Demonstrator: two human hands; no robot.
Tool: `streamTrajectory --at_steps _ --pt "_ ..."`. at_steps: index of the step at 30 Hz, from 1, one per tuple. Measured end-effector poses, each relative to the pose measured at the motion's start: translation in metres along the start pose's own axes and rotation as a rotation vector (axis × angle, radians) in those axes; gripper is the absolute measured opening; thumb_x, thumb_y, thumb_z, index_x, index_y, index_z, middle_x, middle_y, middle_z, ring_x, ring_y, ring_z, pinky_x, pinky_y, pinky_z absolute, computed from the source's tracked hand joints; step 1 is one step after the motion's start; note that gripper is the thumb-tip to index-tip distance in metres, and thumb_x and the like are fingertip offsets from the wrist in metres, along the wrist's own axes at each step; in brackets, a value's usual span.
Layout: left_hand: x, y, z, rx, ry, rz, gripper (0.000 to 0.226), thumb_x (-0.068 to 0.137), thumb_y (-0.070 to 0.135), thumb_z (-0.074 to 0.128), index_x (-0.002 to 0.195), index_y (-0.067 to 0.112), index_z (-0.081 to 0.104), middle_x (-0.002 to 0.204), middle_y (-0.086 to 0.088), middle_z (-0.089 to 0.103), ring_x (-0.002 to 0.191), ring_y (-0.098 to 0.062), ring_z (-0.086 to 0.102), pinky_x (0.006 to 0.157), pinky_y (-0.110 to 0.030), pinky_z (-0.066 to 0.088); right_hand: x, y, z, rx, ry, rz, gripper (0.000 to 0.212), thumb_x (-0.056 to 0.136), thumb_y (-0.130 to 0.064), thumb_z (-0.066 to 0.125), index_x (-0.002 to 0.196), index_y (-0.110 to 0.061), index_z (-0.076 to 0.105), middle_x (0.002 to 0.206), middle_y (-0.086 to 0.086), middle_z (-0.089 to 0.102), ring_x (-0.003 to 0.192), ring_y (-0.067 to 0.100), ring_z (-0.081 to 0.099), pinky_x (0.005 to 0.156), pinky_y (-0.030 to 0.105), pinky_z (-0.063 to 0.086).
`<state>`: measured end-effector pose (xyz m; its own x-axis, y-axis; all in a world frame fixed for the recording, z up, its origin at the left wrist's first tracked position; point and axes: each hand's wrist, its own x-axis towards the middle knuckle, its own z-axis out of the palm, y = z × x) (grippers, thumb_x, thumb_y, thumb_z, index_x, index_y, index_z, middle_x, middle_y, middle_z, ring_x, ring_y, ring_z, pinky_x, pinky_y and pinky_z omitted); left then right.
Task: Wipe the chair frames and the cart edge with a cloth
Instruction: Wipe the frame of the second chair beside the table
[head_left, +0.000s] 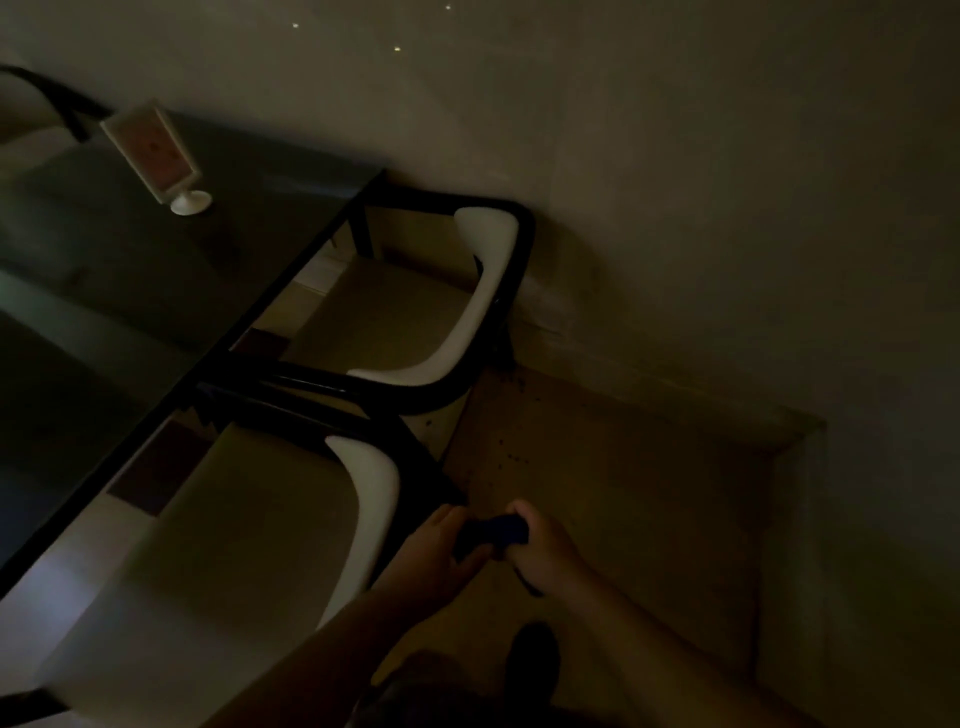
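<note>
Very dim frame, so we only get outlines. Our right hand (540, 543) is curled around a dark cloth (493, 532), gripping its right end. Our left hand (436, 551) pinches the same cloth from its left end, fingers closed on it. The cloth is bunched between the two hands, and we can't make out its colour or folds. A dark strip hangs below the right hand at 6 o'clock; we can't tell whether it is cloth.

At 9 o'clock from the hands is the near chair (363, 499), pale backrest, black frame. The hands sit just beside its frame corner; we can't tell whether they touch it. The chair's lower part is cut off by the frame edge.

At 12 o'clock is the far chair (483, 291), same build, tucked against the wall (727, 208).

At 10 o'clock is a dark glossy table (130, 291), both seats partly under its edge. A white card stand (156, 150) sits on it, print unreadable.

At 6 o'clock is a dark shoe (535, 654) on the tan floor (623, 467).
</note>
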<state>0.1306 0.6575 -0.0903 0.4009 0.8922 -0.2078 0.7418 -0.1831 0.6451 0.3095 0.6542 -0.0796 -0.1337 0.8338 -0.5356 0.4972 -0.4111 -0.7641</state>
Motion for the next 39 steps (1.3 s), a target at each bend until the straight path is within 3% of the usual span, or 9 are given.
streamTrajectory --at_steps 12,18,21,23,28,31,34,36,39 --pt "0.175 -0.022 -0.063 0.057 0.086 -0.003 0.022 0.086 0.019 0.061 0.103 0.025 0.05 0.11 0.003 0.046 0.089 -0.017 0.055 0.074 -0.031 0.048 0.147 -0.059 -0.068 -0.08 0.202 -0.102 0.014 0.085 -0.025 0.063 0.085 -0.032 0.051 0.086 -0.006 0.058 0.067 0.009 0.053 0.054 0.024 0.036" --pt "0.28 -0.056 -0.099 0.15 0.081 0.063 0.022 0.088 0.024 0.06 0.107 0.018 0.052 0.114 -0.002 0.047 0.089 -0.017 0.052 0.074 -0.031 0.049 0.251 -0.097 -0.09 -0.171 0.246 -0.003 0.028 0.087 -0.018 0.061 0.113 -0.027 0.051 0.121 0.004 0.057 0.099 0.019 0.06 0.078 0.035 0.053" --pt "0.314 -0.079 -0.104 0.224 -0.018 0.046 0.026 0.086 0.03 0.059 0.107 0.017 0.05 0.113 -0.002 0.045 0.087 -0.018 0.052 0.074 -0.036 0.052 0.291 -0.099 -0.082 -0.246 0.162 0.08 0.054 0.093 -0.022 0.058 0.142 -0.021 0.036 0.144 0.005 0.045 0.127 0.025 0.05 0.104 0.043 0.046" --pt "0.32 -0.088 -0.101 0.242 -0.066 0.105 0.029 0.084 0.033 0.06 0.105 0.016 0.052 0.109 -0.003 0.046 0.085 -0.019 0.05 0.07 -0.038 0.051 0.297 -0.099 -0.075 -0.208 0.15 0.114 0.053 0.095 -0.021 0.055 0.144 -0.016 0.035 0.145 0.007 0.045 0.131 0.027 0.047 0.108 0.044 0.043" --pt "0.345 -0.113 -0.092 0.208 -0.078 0.261 0.018 0.085 0.036 0.051 0.089 0.019 0.049 0.096 0.0 0.045 0.077 -0.017 0.042 0.061 -0.031 0.039 0.319 -0.095 -0.079 -0.087 0.231 0.167 0.028 0.094 -0.023 0.057 0.12 -0.014 0.052 0.114 0.003 0.062 0.1 0.019 0.06 0.079 0.032 0.049" --pt "0.371 -0.117 -0.092 0.23 -0.044 0.356 0.011 0.085 0.025 0.054 0.084 0.016 0.049 0.092 -0.003 0.047 0.075 -0.021 0.046 0.058 -0.035 0.043 0.33 -0.095 -0.089 -0.092 0.312 0.144 0.023 0.092 -0.027 0.058 0.114 -0.019 0.054 0.106 -0.007 0.061 0.092 0.006 0.058 0.077 0.027 0.05" --pt "0.405 -0.112 -0.093 0.239 0.02 0.346 0.009 0.089 0.024 0.049 0.087 0.016 0.05 0.093 -0.006 0.053 0.075 -0.023 0.048 0.059 -0.035 0.044 0.353 -0.099 -0.104 -0.134 0.432 0.12 0.014 0.089 -0.03 0.063 0.094 -0.031 0.05 0.082 -0.024 0.049 0.068 -0.007 0.049 0.055 0.01 0.035" --pt "0.43 -0.108 -0.092 0.248 0.031 0.312 0.01 0.089 0.026 0.05 0.091 0.017 0.052 0.098 -0.006 0.055 0.079 -0.025 0.05 0.063 -0.035 0.045 0.377 -0.1 -0.12 -0.139 0.482 0.122 0.015 0.089 -0.032 0.063 0.098 -0.025 0.054 0.084 -0.018 0.053 0.066 -0.003 0.046 0.054 0.011 0.028" --pt "0.467 -0.099 -0.095 0.262 0.032 0.284 0.013 0.089 0.028 0.055 0.095 0.016 0.053 0.103 -0.006 0.055 0.083 -0.024 0.049 0.067 -0.037 0.045 0.408 -0.099 -0.146 -0.028 0.481 0.098 0.014 0.089 -0.029 0.063 0.097 -0.022 0.053 0.091 -0.003 0.061 0.078 0.013 0.057 0.064 0.027 0.045"
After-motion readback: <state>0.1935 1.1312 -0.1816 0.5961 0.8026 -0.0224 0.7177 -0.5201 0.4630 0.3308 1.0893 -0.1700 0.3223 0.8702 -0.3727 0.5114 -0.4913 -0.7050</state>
